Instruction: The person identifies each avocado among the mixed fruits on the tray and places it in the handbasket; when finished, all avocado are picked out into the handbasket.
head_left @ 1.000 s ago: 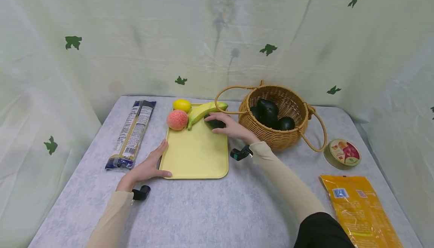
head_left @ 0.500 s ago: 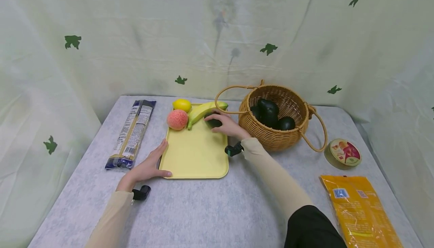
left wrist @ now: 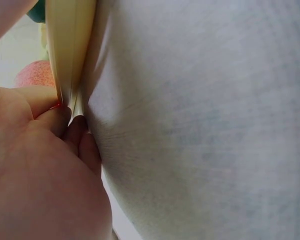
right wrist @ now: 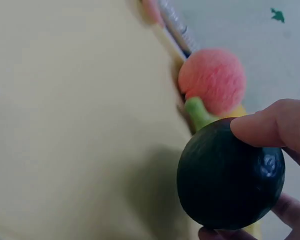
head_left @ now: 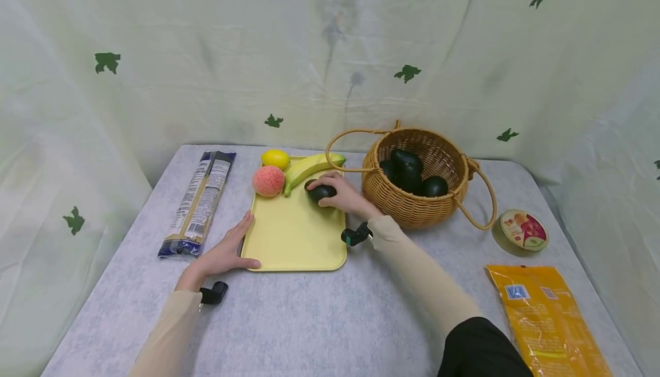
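Observation:
My right hand (head_left: 346, 195) grips a smooth, dark green avocado (head_left: 321, 191) just over the far right part of a yellow tray (head_left: 296, 239). In the right wrist view the thumb presses on top of the avocado (right wrist: 230, 175), with other fingertips beneath it. My left hand (head_left: 224, 256) rests at the tray's left edge, fingers along the side and thumb over the near corner. Across the tray's far end lie a banana (head_left: 309, 172), a pink round peach-like fruit (head_left: 268, 181) and a lemon (head_left: 275, 158). A wicker basket (head_left: 407, 208) holds several more dark green fruits (head_left: 407, 169).
Left of the tray lies a long blue-and-clear packet (head_left: 198, 205). A round tin (head_left: 522, 232) and an orange bag (head_left: 549, 314) are on the right side of the table. The basket's left handle (head_left: 335, 139) reaches over the banana's end. A curtain (head_left: 232, 67) hangs behind the table.
My right hand has shifted slightly left and toward me, bringing the avocado off the banana's side. The left hand and tray stay in place.

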Demonstrator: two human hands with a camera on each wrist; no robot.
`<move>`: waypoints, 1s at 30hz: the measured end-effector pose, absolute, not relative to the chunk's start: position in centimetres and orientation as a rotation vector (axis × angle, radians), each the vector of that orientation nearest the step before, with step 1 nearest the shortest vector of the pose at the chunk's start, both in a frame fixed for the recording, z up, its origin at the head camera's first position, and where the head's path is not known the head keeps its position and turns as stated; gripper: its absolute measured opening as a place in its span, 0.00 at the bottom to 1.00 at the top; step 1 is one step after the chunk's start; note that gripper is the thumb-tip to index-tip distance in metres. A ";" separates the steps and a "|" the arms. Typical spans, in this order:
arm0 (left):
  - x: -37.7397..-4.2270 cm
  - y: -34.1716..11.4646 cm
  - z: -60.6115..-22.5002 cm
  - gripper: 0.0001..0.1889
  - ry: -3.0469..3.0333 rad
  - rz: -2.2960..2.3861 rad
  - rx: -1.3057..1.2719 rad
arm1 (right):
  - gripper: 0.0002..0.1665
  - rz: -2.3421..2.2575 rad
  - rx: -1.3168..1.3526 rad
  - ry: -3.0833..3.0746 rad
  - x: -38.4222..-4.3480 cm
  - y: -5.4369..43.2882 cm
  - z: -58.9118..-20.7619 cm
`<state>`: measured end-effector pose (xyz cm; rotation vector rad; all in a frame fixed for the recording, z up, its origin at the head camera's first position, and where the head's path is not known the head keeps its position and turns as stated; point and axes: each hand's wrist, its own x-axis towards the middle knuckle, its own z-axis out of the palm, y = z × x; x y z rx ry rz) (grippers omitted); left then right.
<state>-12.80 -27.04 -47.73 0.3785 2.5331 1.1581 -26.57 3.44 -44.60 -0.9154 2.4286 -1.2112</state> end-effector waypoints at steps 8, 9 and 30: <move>-12.8 -27.2 -48.1 0.61 2.531 1.148 0.369 | 0.22 -1.380 -0.945 2.220 -24.7 4.1 -41.4; -12.8 -27.2 -48.1 0.61 2.533 1.144 0.366 | 0.22 -1.405 -0.937 2.190 -24.5 4.4 -40.9; -12.9 -27.0 -48.1 0.60 2.534 1.128 0.362 | 0.26 -1.707 -0.647 2.312 -25.0 16.9 -33.2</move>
